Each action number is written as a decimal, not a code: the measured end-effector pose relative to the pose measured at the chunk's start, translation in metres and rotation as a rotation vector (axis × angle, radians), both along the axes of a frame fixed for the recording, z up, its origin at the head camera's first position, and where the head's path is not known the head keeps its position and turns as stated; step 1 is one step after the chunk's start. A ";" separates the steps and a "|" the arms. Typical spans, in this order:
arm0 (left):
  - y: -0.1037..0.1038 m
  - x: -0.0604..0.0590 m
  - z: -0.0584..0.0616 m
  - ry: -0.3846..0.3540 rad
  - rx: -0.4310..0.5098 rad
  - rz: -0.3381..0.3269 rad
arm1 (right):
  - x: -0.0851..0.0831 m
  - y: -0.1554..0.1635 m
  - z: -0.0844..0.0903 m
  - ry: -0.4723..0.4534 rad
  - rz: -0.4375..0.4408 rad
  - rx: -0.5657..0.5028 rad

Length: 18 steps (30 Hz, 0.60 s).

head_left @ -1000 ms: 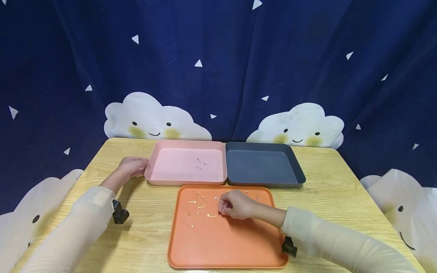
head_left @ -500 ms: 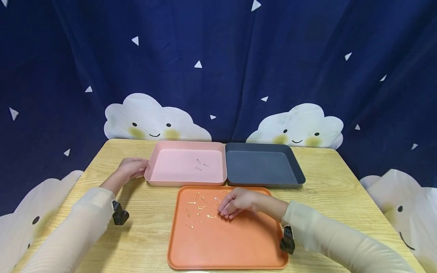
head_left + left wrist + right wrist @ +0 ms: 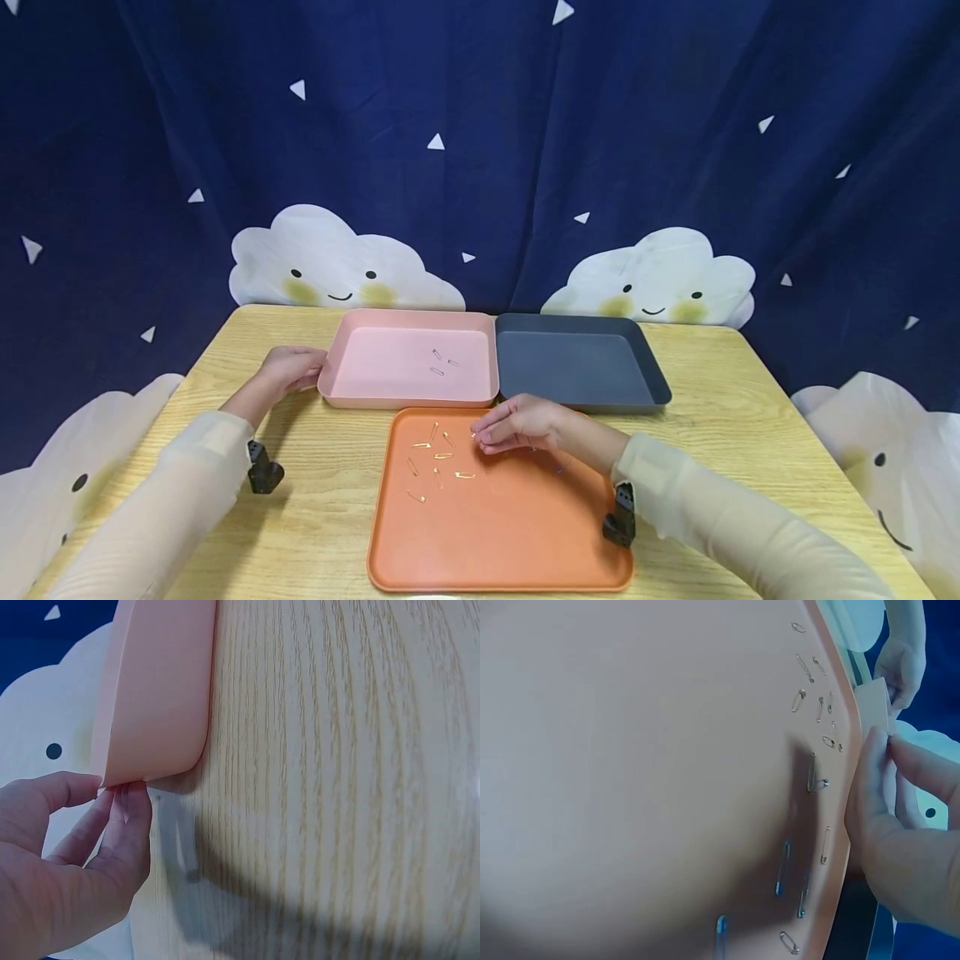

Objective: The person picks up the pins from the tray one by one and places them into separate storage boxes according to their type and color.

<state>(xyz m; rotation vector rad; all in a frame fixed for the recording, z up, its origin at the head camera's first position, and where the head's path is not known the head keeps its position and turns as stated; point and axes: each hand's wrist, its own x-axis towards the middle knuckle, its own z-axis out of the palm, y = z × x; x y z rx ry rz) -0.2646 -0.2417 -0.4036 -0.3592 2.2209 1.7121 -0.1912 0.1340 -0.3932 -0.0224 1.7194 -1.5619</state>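
My left hand (image 3: 291, 369) pinches the left end of the pink tray (image 3: 405, 400); in the left wrist view its thumb (image 3: 79, 786) sits at the rim and its fingers lie against the wall. Several small silver safety pins (image 3: 437, 371) lie inside that tray. My right hand (image 3: 525, 422) is above the far part of the orange tray (image 3: 495, 542), thumb and fingertips together on a small safety pin that is mostly hidden. Several gold safety pins (image 3: 443, 456) lie on the orange tray left of it. Pins with a bluish shine (image 3: 782, 870) show below it in the right wrist view.
A dark grey tray (image 3: 577, 367) stands against the right side of the pink one, behind the orange tray. All of them rest on a wooden table (image 3: 720, 400). A dark blue curtain (image 3: 495, 167) with clouds hangs behind.
My right hand has risen off the orange tray and shifted toward the back, its fingers less bunched and now pointing left. My left hand stays at the pink tray.
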 end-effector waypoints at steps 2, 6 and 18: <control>0.000 0.000 0.001 -0.005 -0.007 0.001 | -0.002 -0.001 0.001 0.003 -0.009 -0.010; 0.001 0.001 0.003 -0.002 -0.005 -0.002 | -0.008 -0.004 0.005 0.007 -0.030 -0.008; 0.003 0.001 0.003 -0.034 -0.081 0.004 | -0.025 -0.017 0.021 0.050 -0.033 0.030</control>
